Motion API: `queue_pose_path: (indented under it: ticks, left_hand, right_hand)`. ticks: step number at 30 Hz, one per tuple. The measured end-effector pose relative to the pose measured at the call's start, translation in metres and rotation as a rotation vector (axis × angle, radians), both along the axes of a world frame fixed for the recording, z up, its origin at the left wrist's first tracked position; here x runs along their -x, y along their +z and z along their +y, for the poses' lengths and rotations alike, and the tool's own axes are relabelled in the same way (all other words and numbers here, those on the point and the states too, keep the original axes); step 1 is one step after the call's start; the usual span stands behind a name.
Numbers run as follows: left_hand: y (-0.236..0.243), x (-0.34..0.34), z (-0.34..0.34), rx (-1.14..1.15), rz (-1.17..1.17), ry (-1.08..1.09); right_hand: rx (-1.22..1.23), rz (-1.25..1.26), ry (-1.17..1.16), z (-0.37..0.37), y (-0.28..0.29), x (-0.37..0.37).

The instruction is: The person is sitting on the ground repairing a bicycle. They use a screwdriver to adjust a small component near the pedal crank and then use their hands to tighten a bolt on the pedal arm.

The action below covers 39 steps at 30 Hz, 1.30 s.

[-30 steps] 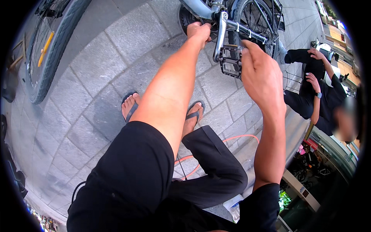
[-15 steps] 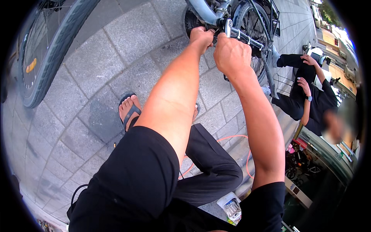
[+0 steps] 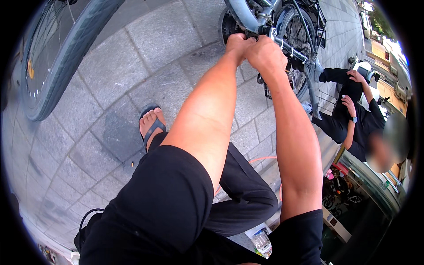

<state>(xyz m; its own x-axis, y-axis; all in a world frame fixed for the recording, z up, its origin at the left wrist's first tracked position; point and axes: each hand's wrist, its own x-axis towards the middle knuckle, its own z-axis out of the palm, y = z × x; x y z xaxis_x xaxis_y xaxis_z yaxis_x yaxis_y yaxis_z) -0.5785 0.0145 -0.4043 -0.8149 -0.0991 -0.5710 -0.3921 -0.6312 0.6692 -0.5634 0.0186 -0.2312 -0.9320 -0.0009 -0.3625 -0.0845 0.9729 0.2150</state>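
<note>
Both my hands are together low on a grey bicycle frame (image 3: 242,14), around its crank area. My left hand (image 3: 238,47) is closed, its fingertips hidden behind the frame's underside. Close against it on the right, my right hand (image 3: 266,54) is curled into a fist, knuckles up. A round metal end (image 3: 272,32) shows just above the right knuckles; I cannot tell whether it is a tool or a bike part. What either hand grips is covered by the fingers. A pedal (image 3: 267,90) hangs below the right wrist.
At the left stands another wheel with a thick grey tyre (image 3: 73,53). The bicycle's rear wheel (image 3: 289,26) lies beyond my right hand. A person in black (image 3: 338,108) sits at the right. An orange hose (image 3: 263,158) and a clear plastic package (image 3: 261,242) lie near my legs.
The silver piece that stood up above my right fist has swung down, leaving its round end showing. My hands have drawn together. The whole view has shifted slightly.
</note>
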Motion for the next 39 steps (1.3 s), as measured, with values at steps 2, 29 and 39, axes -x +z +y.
queue_pose_path:
  ticks: [2,29,39]
  left_hand:
    - [-0.006,0.002,0.004,-0.046,0.024,0.074]
    - [0.026,-0.002,-0.005,0.138,-0.106,-0.078]
    - [0.030,-0.003,-0.011,0.115,-0.107,-0.124]
  right_hand:
    - [0.015,-0.001,-0.038,-0.002,-0.003,0.003]
    - [0.890,-0.252,-0.796,0.036,-0.015,0.040]
    - [0.941,-0.235,-0.805,0.040,-0.017,0.043]
